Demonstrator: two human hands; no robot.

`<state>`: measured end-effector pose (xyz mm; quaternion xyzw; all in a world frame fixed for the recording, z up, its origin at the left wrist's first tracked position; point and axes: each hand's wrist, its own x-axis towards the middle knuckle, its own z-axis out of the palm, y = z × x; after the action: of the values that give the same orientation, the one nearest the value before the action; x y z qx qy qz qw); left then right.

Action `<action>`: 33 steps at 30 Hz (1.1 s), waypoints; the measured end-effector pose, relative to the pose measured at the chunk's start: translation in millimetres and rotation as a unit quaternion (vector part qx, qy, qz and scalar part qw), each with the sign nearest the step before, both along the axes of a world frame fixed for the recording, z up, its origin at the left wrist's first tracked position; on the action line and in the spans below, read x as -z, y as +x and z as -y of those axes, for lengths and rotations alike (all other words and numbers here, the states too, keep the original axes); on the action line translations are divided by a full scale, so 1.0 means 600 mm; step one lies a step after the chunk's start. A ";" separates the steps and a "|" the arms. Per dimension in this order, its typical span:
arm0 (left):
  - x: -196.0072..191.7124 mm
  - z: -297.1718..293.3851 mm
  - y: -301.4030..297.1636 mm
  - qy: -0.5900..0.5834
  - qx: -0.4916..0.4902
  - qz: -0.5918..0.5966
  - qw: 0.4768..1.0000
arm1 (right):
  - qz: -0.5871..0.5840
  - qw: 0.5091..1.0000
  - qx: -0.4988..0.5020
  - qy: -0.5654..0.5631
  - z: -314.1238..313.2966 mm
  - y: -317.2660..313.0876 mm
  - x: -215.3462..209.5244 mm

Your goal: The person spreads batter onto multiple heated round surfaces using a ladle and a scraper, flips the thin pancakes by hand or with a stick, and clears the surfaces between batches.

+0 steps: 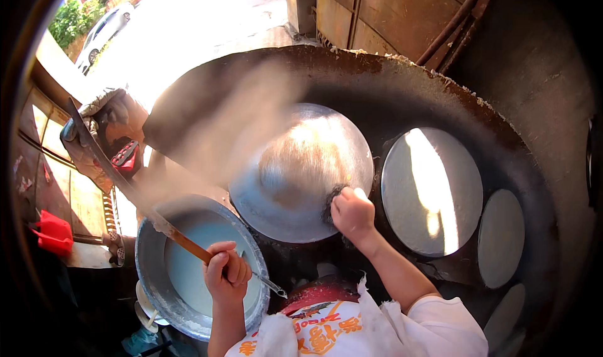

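Observation:
My left hand [227, 273] is closed round the brown handle of a long, curved, blade-like wooden spreader [188, 242], which reaches up and left over a metal basin [151, 281] of pale batter [196, 275]. From beside that hand a thin metal handle [274, 286] sticks out; whether my fingers grip it too, I cannot tell. With fingers bunched, my right hand [353, 214] presses a dark scrubbing pad [333, 203] on the lower right part of a round, domed griddle [295, 222]. Pale steam [245, 112] drifts over the griddle's upper left and hides part of it.
Right of the griddle lie more round plates [402, 193], [501, 237], set in a wide dark stove with a raised, crusted rim [496, 105]. Worn gloves [103, 121] hang at the left, above a red scoop-like thing [54, 232]. A white car [103, 33] stands outside.

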<state>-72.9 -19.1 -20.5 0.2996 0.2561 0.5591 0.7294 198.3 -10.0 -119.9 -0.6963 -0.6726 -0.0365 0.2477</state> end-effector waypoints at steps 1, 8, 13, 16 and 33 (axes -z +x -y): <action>-0.007 -0.013 0.011 -0.006 0.014 0.002 1.000 | 0.001 0.999 0.028 0.045 -0.023 0.025 0.001; 0.010 -0.040 0.018 0.025 0.056 -0.021 0.998 | -0.014 0.998 0.039 -0.036 0.005 -0.001 -0.025; -0.005 -0.042 0.039 -0.028 0.088 0.016 0.996 | 0.007 0.994 0.101 0.040 -0.076 0.089 -0.015; 0.000 -0.044 0.011 -0.004 0.072 -0.013 0.997 | -0.011 0.999 0.035 -0.036 0.015 -0.008 -0.017; 0.008 -0.073 -0.009 -0.029 -0.010 -0.060 0.998 | -0.013 0.984 0.169 0.045 -0.168 0.103 0.006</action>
<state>-78.6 24.8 -25.5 0.3093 0.3186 0.5396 0.7153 259.8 90.6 -123.7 -0.7887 -0.5394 -0.0987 0.2780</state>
